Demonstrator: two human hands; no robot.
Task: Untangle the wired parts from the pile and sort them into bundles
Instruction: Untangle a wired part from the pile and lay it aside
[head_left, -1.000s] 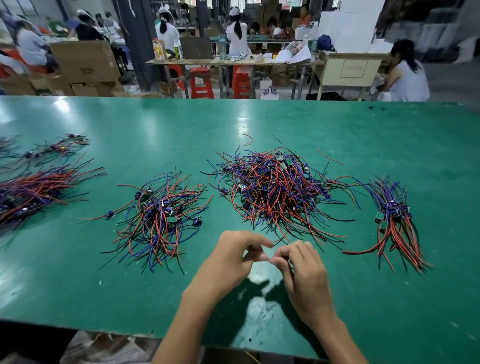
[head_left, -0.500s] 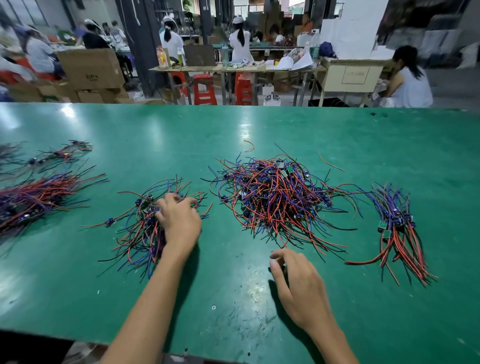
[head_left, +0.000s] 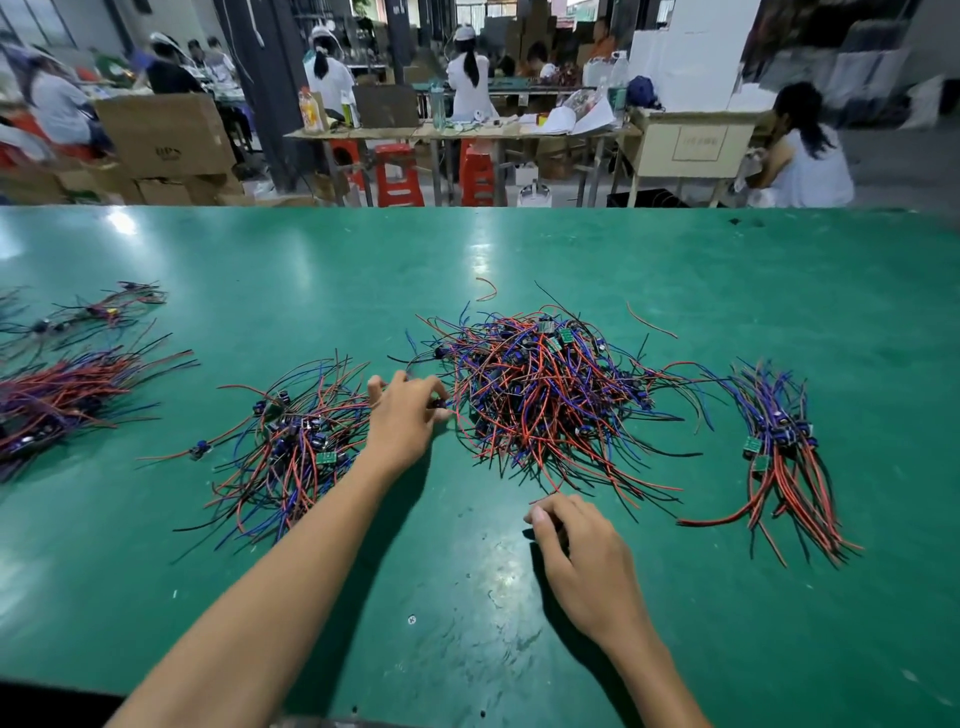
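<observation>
My left hand (head_left: 402, 415) pinches a small wired part at the 9 o'clock edge of the tangled red, blue and black wire pile (head_left: 545, 395), mid green tabletop (head_left: 571, 249); right hand (head_left: 576, 561) loosely curled, holding nothing I can see. Wires light, floppy, snaggy: I'd grip the component body, not leads

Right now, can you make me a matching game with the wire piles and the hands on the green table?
Things:
1. big tangled pile
2. neat bundle
3. left hand
4. right hand

Places:
A. far right on the table
B. table centre
C. reaching into a pile's left edge
D. near the table's front, below the big pile

Pairs: 1-B, 2-A, 3-C, 4-D
</observation>
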